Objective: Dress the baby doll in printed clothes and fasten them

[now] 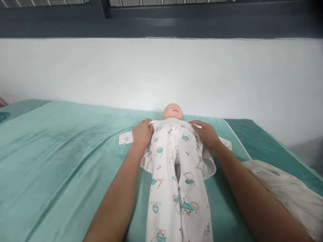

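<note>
A baby doll (173, 111) lies on its back, its head toward the wall. White baby pants (188, 164) printed with small bears and houses are spread lengthwise over its body, the top edge just below its chin. My left hand (142, 132) is closed on the pants' upper left corner. At the opposite corner, my right hand (205, 132) pinches the waistband between thumb and fingers. From under the pants show the hem and sleeves of a matching white shirt (208, 164). The doll's arms and legs are hidden.
A creased teal bed cover (70, 161) lies beneath everything. A pale, patterned bundle of cloth (285, 188) rests beside my right forearm. Behind the bed rises a white wall (101, 70), with a dark window frame (161, 22) above it.
</note>
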A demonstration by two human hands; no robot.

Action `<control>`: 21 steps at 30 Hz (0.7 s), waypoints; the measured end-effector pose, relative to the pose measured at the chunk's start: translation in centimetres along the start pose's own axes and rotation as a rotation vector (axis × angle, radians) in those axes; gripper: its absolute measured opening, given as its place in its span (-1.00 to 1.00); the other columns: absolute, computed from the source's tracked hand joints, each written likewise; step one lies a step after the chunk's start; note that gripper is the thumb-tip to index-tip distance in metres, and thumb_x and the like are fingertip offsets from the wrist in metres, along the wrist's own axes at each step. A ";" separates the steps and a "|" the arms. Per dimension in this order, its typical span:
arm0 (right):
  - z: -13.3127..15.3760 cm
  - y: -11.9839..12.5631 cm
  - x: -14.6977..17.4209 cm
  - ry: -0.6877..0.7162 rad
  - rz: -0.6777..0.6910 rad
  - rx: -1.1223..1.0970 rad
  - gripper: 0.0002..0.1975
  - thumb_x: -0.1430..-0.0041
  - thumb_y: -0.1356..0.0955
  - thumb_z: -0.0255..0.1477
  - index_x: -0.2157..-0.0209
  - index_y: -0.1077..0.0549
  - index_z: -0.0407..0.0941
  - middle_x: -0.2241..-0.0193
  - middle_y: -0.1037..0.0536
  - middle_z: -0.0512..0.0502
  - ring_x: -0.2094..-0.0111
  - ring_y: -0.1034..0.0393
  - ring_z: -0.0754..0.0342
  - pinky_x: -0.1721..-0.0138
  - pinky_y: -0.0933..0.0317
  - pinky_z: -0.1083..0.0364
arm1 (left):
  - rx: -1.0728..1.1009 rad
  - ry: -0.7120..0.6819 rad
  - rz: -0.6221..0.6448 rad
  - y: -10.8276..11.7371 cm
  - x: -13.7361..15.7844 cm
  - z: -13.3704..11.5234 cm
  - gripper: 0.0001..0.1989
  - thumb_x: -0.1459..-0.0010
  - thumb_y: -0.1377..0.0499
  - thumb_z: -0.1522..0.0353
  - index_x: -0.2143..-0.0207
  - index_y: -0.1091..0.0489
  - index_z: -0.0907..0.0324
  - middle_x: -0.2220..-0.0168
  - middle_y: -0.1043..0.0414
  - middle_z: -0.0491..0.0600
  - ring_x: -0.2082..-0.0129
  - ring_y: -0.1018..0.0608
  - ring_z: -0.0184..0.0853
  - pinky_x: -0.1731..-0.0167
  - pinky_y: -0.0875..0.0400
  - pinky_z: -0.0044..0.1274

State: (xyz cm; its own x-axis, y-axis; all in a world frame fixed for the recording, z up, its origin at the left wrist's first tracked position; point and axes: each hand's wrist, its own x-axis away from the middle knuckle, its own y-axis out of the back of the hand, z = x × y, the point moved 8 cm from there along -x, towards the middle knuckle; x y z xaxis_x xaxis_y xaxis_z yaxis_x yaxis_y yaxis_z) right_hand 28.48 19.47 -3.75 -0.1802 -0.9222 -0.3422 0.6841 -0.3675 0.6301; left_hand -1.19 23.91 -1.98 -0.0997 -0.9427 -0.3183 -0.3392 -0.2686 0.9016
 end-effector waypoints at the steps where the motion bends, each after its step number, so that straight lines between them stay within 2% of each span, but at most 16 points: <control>1: -0.8 0.4 -0.2 -0.035 -0.008 0.024 -0.72 -0.12 -0.26 -0.38 0.24 -0.59 0.01 0.16 -0.64 -0.01 0.11 -0.47 -0.08 0.00 -0.26 -0.09 | -0.001 0.041 0.010 0.0 -0.2 0.7 -0.66 -0.25 0.03 0.36 0.00 -0.40 0.00 0.12 -0.55 0.06 0.14 -0.56 -0.10 0.26 -0.33 -0.40; 4: -2.7 1.3 -0.5 -0.125 -0.003 0.119 -0.72 -0.01 -0.24 -0.48 0.38 -0.58 -0.03 0.29 -0.64 -0.05 0.20 -0.48 -0.09 0.08 -0.28 -0.06 | 0.015 0.158 0.064 -0.3 -0.4 2.7 -0.68 -0.22 0.01 0.36 0.07 -0.45 -0.01 0.17 -0.57 0.05 0.16 -0.57 -0.10 0.31 -0.33 -0.42; 7: -3.1 2.2 -0.2 -0.165 -0.048 0.166 -0.73 -0.01 -0.26 -0.45 0.30 -0.57 -0.07 0.25 -0.62 -0.13 0.18 -0.47 -0.14 0.08 -0.29 -0.10 | 0.080 0.180 0.086 -0.3 -0.4 3.5 -0.69 -0.20 -0.02 0.35 0.07 -0.45 -0.03 0.14 -0.58 0.02 0.15 -0.57 -0.09 0.28 -0.35 -0.40; 8: -2.4 2.7 0.1 -0.128 -0.111 0.192 -0.69 -0.02 -0.28 -0.43 0.21 -0.56 -0.08 0.17 -0.60 -0.17 0.13 -0.45 -0.17 0.04 -0.28 -0.13 | 0.108 0.169 0.073 -0.2 -0.4 3.4 -0.67 -0.20 -0.02 0.36 0.04 -0.44 -0.04 0.11 -0.57 0.01 0.12 -0.56 -0.09 0.25 -0.36 -0.39; 10: 0.3 3.6 1.0 0.034 -0.265 0.258 -0.59 -0.07 -0.28 -0.42 0.02 -0.48 -0.11 -0.02 -0.50 -0.25 -0.03 -0.37 -0.21 -0.07 -0.23 -0.18 | 0.164 0.127 0.033 0.0 -0.2 3.2 -0.62 -0.19 -0.01 0.38 -0.02 -0.40 -0.04 0.03 -0.55 0.01 0.04 -0.54 -0.10 0.17 -0.38 -0.37; 13: 4.7 3.7 2.7 0.309 -0.383 0.290 -0.56 -0.16 -0.23 -0.48 -0.08 -0.40 -0.11 -0.13 -0.40 -0.26 -0.18 -0.23 -0.16 -0.18 -0.14 -0.16 | 0.247 0.022 -0.035 0.3 0.0 2.4 -0.55 -0.17 0.02 0.45 -0.08 -0.38 0.02 -0.03 -0.50 0.01 -0.03 -0.51 -0.14 0.05 -0.38 -0.36; 16: 6.4 2.3 3.4 0.415 -0.291 0.228 -0.61 -0.23 -0.19 -0.50 -0.06 -0.41 -0.10 -0.08 -0.44 -0.23 -0.14 -0.27 -0.10 -0.18 -0.16 -0.11 | 0.327 -0.148 -0.088 0.9 0.3 0.9 -0.48 -0.11 0.05 0.53 -0.09 -0.38 0.09 -0.05 -0.46 0.01 -0.05 -0.48 -0.22 -0.04 -0.36 -0.39; 19: 5.4 0.1 3.2 0.375 -0.102 0.183 -0.62 -0.27 -0.16 -0.46 -0.05 -0.41 -0.09 -0.02 -0.50 -0.20 -0.06 -0.34 -0.12 -0.10 -0.22 -0.14 | 0.338 -0.356 -0.072 1.3 1.1 -1.2 -0.44 -0.06 0.04 0.58 -0.08 -0.40 0.10 -0.12 -0.41 -0.02 -0.13 -0.41 -0.26 -0.13 -0.30 -0.40; 21: 4.4 -0.9 2.9 0.336 -0.028 0.204 -0.61 -0.29 -0.14 -0.45 -0.06 -0.41 -0.09 -0.03 -0.51 -0.20 -0.05 -0.35 -0.15 -0.06 -0.23 -0.15 | 0.291 -0.425 -0.011 1.0 1.6 -2.2 -0.43 -0.06 0.02 0.57 -0.10 -0.39 0.07 -0.17 -0.39 -0.06 -0.17 -0.38 -0.25 -0.15 -0.27 -0.37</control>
State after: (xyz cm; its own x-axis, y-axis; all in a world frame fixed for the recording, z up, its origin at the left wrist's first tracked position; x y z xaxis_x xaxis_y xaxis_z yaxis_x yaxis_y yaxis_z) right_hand 24.22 16.58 -2.23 0.0682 -0.8332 -0.5488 0.5214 -0.4392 0.7316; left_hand 0.40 21.70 -0.88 -0.4457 -0.7600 -0.4730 -0.5824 -0.1551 0.7980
